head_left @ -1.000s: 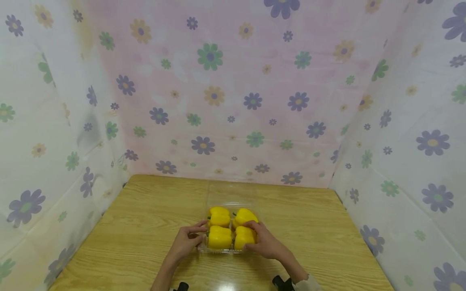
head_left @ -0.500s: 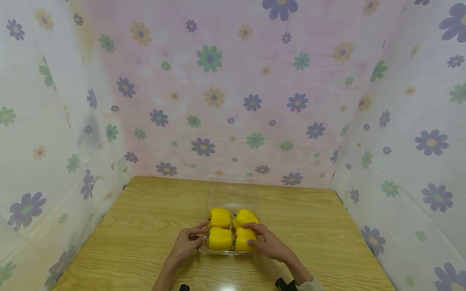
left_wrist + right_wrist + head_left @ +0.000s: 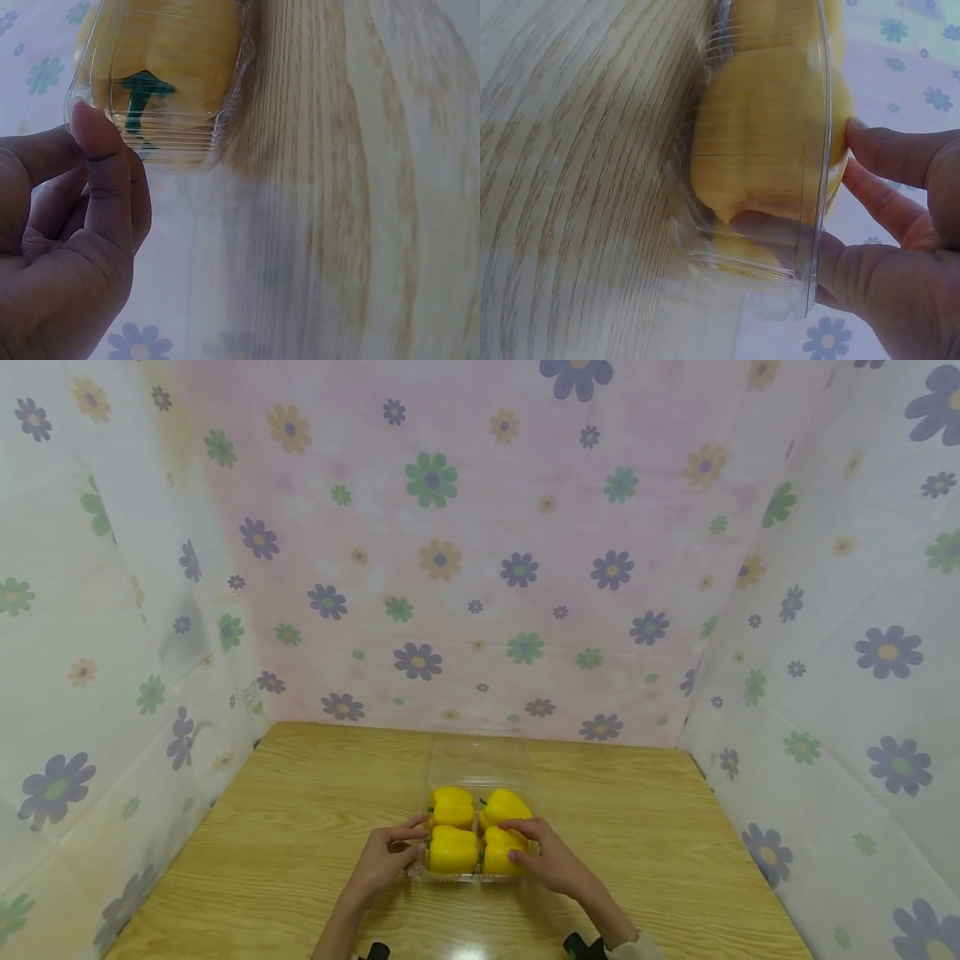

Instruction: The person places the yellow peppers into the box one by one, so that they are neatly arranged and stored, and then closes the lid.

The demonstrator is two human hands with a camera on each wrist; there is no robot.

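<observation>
Four-square in a clear plastic clamshell box (image 3: 480,878) sit several yellow bell peppers (image 3: 453,850) with green stems. My left hand (image 3: 384,862) is at the box's left side, pinching its rim between thumb and fingers; the left wrist view shows the thumb (image 3: 97,133) on the rim corner. With my right hand (image 3: 553,862) I grip the front right bell pepper (image 3: 498,852), thumb at its near side and fingers over its far side. In the right wrist view one finger (image 3: 769,229) reaches down inside the box wall, partly seen through the plastic.
The clear lid (image 3: 478,758) lies folded back behind the box. Under everything is a wood-grain table (image 3: 315,802), enclosed by flower-printed cloth (image 3: 480,527) at the back and both sides.
My right thumb has slid slightly up and to the right on the front right bell pepper. The left hand, box and other peppers stay essentially in place.
</observation>
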